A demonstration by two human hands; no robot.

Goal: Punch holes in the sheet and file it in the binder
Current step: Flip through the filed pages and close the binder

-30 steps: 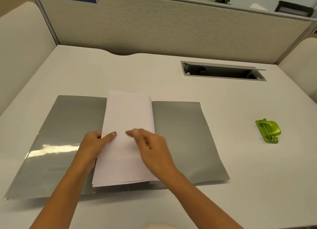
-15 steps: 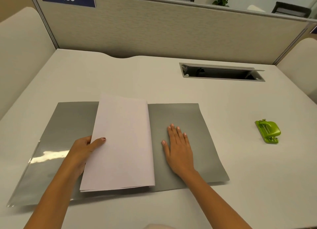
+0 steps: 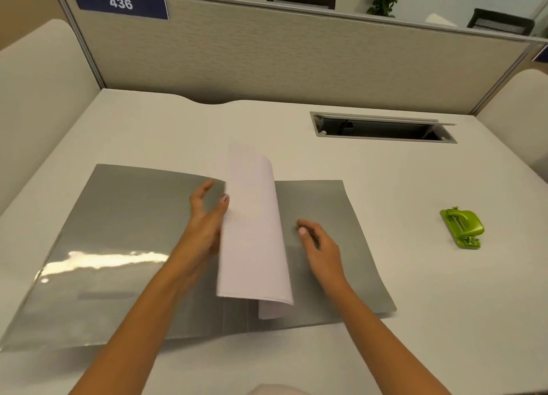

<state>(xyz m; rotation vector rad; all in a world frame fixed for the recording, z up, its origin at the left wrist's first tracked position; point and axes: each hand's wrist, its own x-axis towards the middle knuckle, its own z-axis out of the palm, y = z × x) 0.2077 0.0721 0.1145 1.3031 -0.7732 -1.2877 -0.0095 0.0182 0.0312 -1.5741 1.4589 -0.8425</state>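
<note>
- White desk point(image 3: 178, 128), booth plate reads 436 point(image 3: 120, 3). Grey binder point(image 3: 133, 231) lies open flat, both covers down, glare on the left cover.
- Sheets point(image 3: 255, 231): a thin white stack standing in an arch over the binder's spine, mid-turn. The near edge curls toward the right cover.
- Left hand point(image 3: 207, 222): beside the stack's left edge. Fingers apart and only lightly bent, thumb tip against the paper. It looks like a push, not a pinch; nothing is closed round the paper as far as I can see.
- Right hand point(image 3: 320, 246): over the right cover, just beside the stack. Fingers loosely curled and holding nothing. I cannot tell if the fingertips touch the cover.
- Hole punch point(image 3: 462, 227): green, on the desk well apart to the right of the binder, no hand near it.
- Progress, my reading: I can make out no holes in the paper and no rings or clip at the spine, as both spots are hidden by the arch. With the punch standing off alone, punching may still be ahead. If so, this is only leafing through pages to find the place. Filing is not shown finished: the paper is unsettled and the binder is open.
</note>
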